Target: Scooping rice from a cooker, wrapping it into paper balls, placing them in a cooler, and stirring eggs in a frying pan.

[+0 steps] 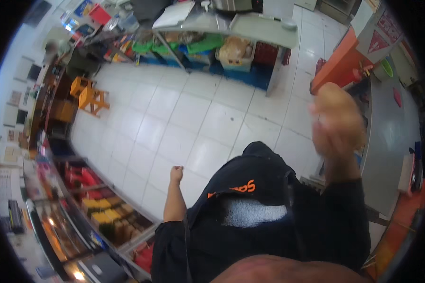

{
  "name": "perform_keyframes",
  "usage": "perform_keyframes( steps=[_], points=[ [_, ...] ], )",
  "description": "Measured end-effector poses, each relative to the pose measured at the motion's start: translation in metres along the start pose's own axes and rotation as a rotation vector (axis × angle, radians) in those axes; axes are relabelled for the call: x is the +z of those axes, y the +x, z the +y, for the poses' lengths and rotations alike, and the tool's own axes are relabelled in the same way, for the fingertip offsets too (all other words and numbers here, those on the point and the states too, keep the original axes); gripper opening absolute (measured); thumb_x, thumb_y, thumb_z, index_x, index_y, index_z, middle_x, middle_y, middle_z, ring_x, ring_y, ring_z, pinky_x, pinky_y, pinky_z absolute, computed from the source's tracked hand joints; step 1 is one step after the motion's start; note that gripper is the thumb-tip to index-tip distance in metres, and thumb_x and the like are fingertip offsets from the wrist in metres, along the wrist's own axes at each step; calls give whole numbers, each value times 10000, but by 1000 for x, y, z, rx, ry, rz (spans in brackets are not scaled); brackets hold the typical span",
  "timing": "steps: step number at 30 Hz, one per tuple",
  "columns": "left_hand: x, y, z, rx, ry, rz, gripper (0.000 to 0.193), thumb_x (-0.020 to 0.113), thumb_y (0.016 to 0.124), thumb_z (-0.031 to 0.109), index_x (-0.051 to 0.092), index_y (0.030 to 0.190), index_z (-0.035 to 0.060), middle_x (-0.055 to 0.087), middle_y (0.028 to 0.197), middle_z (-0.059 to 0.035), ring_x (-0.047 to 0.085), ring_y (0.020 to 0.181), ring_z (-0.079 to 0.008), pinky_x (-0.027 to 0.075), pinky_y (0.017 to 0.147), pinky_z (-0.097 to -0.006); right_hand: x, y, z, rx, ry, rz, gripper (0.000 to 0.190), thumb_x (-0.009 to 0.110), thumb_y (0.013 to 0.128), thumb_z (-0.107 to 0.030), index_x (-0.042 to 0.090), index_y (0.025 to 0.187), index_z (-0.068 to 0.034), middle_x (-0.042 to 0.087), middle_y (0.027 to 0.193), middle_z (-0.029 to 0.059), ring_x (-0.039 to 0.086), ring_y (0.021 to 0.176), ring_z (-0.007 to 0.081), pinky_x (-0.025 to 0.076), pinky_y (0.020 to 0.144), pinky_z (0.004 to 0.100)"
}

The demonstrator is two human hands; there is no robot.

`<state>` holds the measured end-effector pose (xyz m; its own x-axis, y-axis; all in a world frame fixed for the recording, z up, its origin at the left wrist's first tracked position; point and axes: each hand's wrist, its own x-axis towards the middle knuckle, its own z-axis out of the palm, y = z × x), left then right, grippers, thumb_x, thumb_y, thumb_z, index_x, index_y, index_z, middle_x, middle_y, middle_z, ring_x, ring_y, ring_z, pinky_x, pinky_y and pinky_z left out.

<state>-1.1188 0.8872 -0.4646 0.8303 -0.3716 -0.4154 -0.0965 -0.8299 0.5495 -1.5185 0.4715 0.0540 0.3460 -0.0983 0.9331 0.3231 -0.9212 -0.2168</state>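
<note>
My left hand (176,174) hangs low beside my body, its fingers curled in, over the white tiled floor (156,116). I see nothing held in it. Up at the right, much nearer the camera, my right hand (338,123) is raised and blurred by motion. Its fingers look bent, but whether something is in them cannot be made out. A long grey counter (386,141) runs just beyond that hand. My black apron (212,212) bears orange writing and a pale patch.
Ahead stands a metal table (262,30) with a tub (235,58) and green bags (205,44) beneath. Orange stools (92,100) stand at the far left. A lit display case (56,226) and shelves with yellow boxes (106,215) line the left. An orange-based pillar (336,60) rises at right.
</note>
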Motion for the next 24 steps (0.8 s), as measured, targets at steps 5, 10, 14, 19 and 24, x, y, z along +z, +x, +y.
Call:
perform_keyframes(
  steps=[5,10,14,19,24],
  points=[
    [-67,202,195,170,-127,123,327,667,863,254,631,1024,-29,667,904,-139,629,828,-222,509,769,-350,43,-135,241,774,-214,90,218,657,853,-51,631,1068,-21,644,972,55,576,837,135,440,753,264],
    [-62,310,376,398,-339,48,249,632,934,191,609,1084,-7,661,905,-94,619,800,-157,504,742,-296,103,-92,428,742,-479,14,228,668,846,-99,656,1062,-28,669,989,99,618,931,239,471,837,351],
    [-57,393,448,483,-425,-119,240,674,913,148,616,1090,-2,665,959,-82,622,884,-147,505,816,-286,189,50,588,494,-477,-205,271,665,822,-132,668,1086,-72,659,1055,114,587,986,323,451,914,417],
    [-91,523,509,539,-467,-159,230,672,913,133,617,1094,2,661,990,-85,613,918,-145,496,841,-289,262,166,743,424,-683,-379,430,608,831,-80,617,1258,-127,605,1249,84,505,1196,297,416,1014,438],
    [-159,630,593,660,-491,-160,206,650,927,111,602,1097,6,625,933,-35,577,863,-114,473,812,-252,298,216,793,628,-434,-844,516,675,758,-36,610,1260,-137,449,1469,125,405,1325,359,326,1129,437]
  ],
)
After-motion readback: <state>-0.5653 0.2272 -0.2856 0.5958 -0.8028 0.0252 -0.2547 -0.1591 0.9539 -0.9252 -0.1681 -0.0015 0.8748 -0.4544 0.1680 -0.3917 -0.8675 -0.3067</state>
